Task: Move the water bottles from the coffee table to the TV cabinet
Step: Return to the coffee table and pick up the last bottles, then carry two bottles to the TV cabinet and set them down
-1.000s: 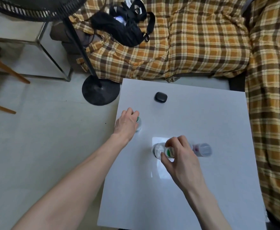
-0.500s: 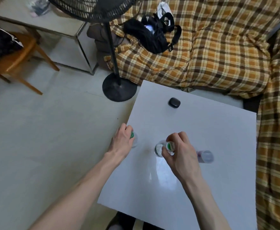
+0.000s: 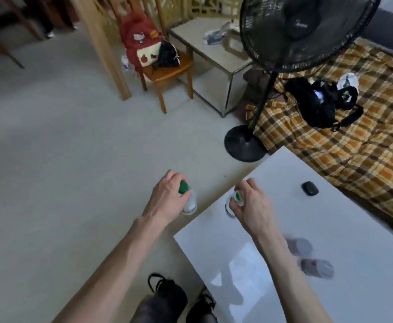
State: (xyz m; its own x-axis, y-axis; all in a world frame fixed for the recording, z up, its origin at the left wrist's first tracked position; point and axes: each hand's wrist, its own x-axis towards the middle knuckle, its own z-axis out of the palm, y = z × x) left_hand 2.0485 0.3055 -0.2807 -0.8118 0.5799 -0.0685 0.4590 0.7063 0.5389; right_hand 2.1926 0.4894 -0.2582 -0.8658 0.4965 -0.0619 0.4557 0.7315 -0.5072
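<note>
each hand (image 3: 167, 197) (image 3: 251, 203) grips 1 water bottle (image 3: 189, 201) (image 3: 234, 201) by its neck beneath the palm.

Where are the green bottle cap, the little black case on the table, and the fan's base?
green cap (image 3: 183, 187), head view, its top.
black case (image 3: 309, 188), head view, middle of its lid.
fan base (image 3: 244, 145), head view, the round foot.

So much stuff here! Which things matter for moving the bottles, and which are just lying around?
Part of the job:
left hand gripping green-capped clear bottle
right hand gripping second clear bottle
blurred bottles on white coffee table

Just lying about:
small black case
black standing fan
red backpack
wooden chair
</note>
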